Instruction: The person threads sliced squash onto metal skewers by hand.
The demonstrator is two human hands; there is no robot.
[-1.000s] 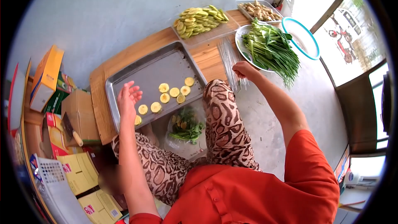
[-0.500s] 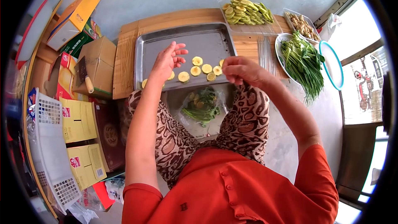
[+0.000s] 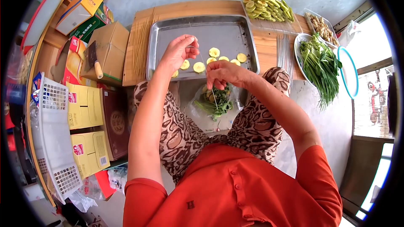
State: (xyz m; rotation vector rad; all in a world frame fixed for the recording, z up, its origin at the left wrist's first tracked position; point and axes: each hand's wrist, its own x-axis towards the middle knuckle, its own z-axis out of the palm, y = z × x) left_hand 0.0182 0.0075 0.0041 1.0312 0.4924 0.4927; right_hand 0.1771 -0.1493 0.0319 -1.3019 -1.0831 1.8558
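Above the front part of a metal baking tray (image 3: 202, 19), my right hand (image 3: 225, 73) pinches a thin metal skewer (image 3: 203, 61). The skewer slants up past the fingertips of my left hand (image 3: 180, 54), and its lower end hangs below my right hand. My left fingers are curled; whether they hold anything is hidden. Several round yellow-green slices, apparently zucchini (image 3: 199, 67), lie in the tray under and beside my hands. Below the table edge, between my knees, is a clear plastic bag (image 3: 195, 108) with leafy greens (image 3: 221, 106).
Sliced zucchini fill a clear tray (image 3: 269, 8) at the back right. Metal skewers (image 3: 285, 52) and a bowl of greens (image 3: 315, 65) lie at the right, near a box of ginger-like pieces (image 3: 322, 27). Bamboo sticks (image 3: 141, 44) lie left. A cleaver (image 3: 93, 56) leans on a carton (image 3: 110, 46).
My right hand has moved left, closer to my left hand, and the skewer now shows plainly. My left fingers have curled in. The head view has shifted slightly.
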